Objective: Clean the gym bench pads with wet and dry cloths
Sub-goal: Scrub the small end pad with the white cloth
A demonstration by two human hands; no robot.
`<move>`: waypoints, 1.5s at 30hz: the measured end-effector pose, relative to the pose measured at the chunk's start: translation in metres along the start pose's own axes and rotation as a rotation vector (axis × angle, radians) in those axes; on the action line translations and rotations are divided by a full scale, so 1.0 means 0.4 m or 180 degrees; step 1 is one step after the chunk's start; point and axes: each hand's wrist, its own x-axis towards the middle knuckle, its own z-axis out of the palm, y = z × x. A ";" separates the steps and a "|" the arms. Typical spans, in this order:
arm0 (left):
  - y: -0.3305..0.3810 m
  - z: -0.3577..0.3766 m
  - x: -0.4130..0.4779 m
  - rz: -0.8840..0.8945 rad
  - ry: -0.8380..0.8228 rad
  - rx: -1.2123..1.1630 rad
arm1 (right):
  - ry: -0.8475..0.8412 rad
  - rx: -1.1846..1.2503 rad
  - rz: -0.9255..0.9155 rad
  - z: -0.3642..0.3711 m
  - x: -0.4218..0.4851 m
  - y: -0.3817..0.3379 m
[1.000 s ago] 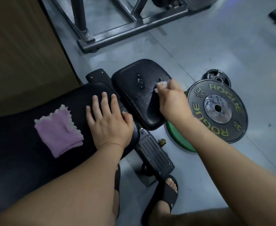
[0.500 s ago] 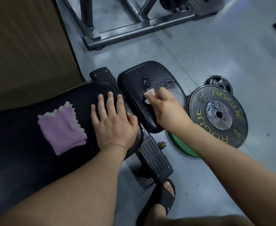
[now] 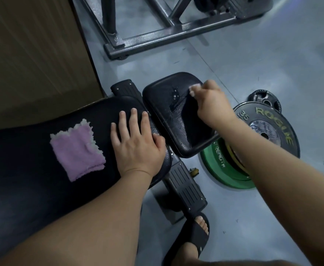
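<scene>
The left hand (image 3: 136, 144) lies flat with straight, spread fingers on the end of the long black vinyl back pad (image 3: 32, 179), holding nothing. A folded purple fluffy cloth with a white frilled edge (image 3: 78, 152) lies on the same pad, just left of that hand and apart from it. The right hand (image 3: 213, 104) is curled round a small white cloth (image 3: 194, 89) at the far right edge of the small black vinyl seat pad (image 3: 168, 112). Only a scrap of the cloth shows past the knuckles. Wet beads (image 3: 174, 94) glisten on the seat pad. The right forearm covers part of a black Rogue weight plate (image 3: 272, 120), which lies on a green plate (image 3: 220, 169). The picture's left edge cuts off the back pad.
</scene>
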 end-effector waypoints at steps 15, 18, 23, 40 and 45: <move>0.005 0.000 0.001 -0.0023 -0.0015 0.0034 | 0.0038 0.0218 -0.0423 0.068 0.042 -0.118; 0.001 0.001 0.000 -0.0011 0.0001 0.0041 | -0.0167 0.0185 -0.1146 0.066 0.023 -0.103; 0.000 0.000 -0.001 -0.0005 -0.0030 0.0061 | 0.0098 0.0115 0.0456 0.046 0.130 -0.041; 0.003 0.000 0.003 -0.0036 -0.0016 0.0018 | -0.0346 0.0326 -0.1373 0.087 0.128 -0.205; -0.002 0.004 0.001 -0.0019 0.0035 -0.0045 | -0.0031 0.0422 -0.1363 0.078 0.033 -0.162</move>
